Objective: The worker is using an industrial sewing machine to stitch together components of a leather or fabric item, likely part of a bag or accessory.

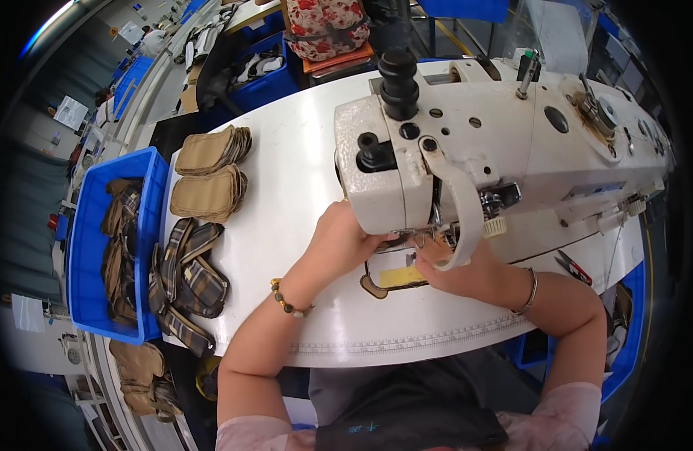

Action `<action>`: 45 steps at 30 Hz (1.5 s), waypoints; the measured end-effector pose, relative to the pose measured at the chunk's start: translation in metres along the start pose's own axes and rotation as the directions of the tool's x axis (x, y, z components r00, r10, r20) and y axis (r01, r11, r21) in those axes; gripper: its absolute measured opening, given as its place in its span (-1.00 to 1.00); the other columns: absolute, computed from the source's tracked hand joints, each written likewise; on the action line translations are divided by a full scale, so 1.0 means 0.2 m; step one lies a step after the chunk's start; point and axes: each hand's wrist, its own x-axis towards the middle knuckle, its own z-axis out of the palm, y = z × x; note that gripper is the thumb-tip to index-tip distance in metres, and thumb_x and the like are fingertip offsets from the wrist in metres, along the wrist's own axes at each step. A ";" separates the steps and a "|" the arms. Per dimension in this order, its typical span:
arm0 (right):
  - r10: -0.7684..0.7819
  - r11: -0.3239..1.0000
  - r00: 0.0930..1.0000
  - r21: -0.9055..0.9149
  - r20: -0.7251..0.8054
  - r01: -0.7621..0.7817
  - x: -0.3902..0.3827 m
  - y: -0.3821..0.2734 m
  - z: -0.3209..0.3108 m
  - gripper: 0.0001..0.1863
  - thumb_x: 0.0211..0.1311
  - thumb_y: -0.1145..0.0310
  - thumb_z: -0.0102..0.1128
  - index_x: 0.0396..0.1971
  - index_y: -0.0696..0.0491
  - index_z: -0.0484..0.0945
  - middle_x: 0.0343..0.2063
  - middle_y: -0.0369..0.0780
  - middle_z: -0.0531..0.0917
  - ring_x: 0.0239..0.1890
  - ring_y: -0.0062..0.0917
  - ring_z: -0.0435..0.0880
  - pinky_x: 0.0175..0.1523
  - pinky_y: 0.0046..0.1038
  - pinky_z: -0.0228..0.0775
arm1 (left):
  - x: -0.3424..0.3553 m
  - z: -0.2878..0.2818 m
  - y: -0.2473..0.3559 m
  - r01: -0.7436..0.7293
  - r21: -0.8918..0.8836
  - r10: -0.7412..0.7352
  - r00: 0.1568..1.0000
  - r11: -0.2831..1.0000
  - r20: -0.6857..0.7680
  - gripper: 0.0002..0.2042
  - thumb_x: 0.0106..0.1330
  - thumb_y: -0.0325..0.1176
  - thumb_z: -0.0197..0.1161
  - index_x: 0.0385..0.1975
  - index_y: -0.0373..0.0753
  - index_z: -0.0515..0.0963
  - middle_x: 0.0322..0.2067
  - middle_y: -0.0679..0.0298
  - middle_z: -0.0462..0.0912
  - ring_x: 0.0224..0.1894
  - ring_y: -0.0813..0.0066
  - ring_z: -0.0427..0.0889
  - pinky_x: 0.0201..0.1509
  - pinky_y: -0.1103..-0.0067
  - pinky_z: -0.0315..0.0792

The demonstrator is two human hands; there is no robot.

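Observation:
A white industrial sewing machine (pixel 512 150) stands over the white table, and both of my hands are under its head at the needle. My left hand (pixel 339 239) comes in from the left, its fingers closed round something small and dark, mostly hidden by the machine head. My right hand (pixel 459 267) is bent in beside the presser foot, fingers drawn together and partly covered by the white curved guard (pixel 467 214). What it pinches cannot be made out. Just below the fingers lie a yellow strip (pixel 399 276) and a tan fabric piece (pixel 373 286) with a dark edge.
Two stacks of tan fabric pieces (pixel 209 194) and a pile of plaid pieces (pixel 200 278) lie at the left. Beside them, a blue bin (pixel 154 225) holds more pieces. Red-handled snips (pixel 576 267) lie right of my right wrist. A printed ruler (pixel 406 344) follows the table's front edge.

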 end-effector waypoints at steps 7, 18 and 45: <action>-0.120 0.987 0.992 -0.115 -0.034 0.115 0.01 0.02 0.02 -0.77 0.11 0.37 0.20 -0.23 0.05 0.67 -0.49 -0.21 0.70 -0.50 -0.30 0.70 -0.46 -0.32 0.47 | 0.00 0.01 -0.01 -0.093 0.072 0.096 0.995 0.993 -0.036 -0.80 0.01 -0.40 0.50 -0.34 -0.18 0.70 -0.47 0.12 0.68 -0.43 0.09 0.66 -0.33 0.36 0.51; -0.349 0.683 0.885 -0.563 0.307 0.465 -0.02 0.05 0.04 -0.57 0.05 0.44 0.18 -0.03 0.23 0.58 -0.46 -0.31 0.62 -0.56 -0.54 0.58 -0.62 -0.44 0.25 | 0.00 0.02 0.02 -0.105 0.135 0.114 0.992 0.985 -0.057 -0.80 -0.01 -0.39 0.50 -0.35 -0.17 0.70 -0.46 0.12 0.66 -0.40 0.05 0.63 -0.33 0.33 0.50; -0.050 0.987 0.999 -0.152 0.020 0.052 -0.10 0.10 0.17 -0.74 0.16 0.45 0.15 -0.13 0.07 0.62 -0.72 -0.20 0.53 -0.68 -0.33 0.55 -0.58 -0.32 0.30 | -0.05 0.08 -0.05 0.147 -0.138 -0.150 0.989 0.979 -0.009 -0.73 0.03 -0.45 0.48 -0.23 -0.11 0.70 -0.35 0.18 0.72 -0.33 0.14 0.68 -0.22 0.41 0.56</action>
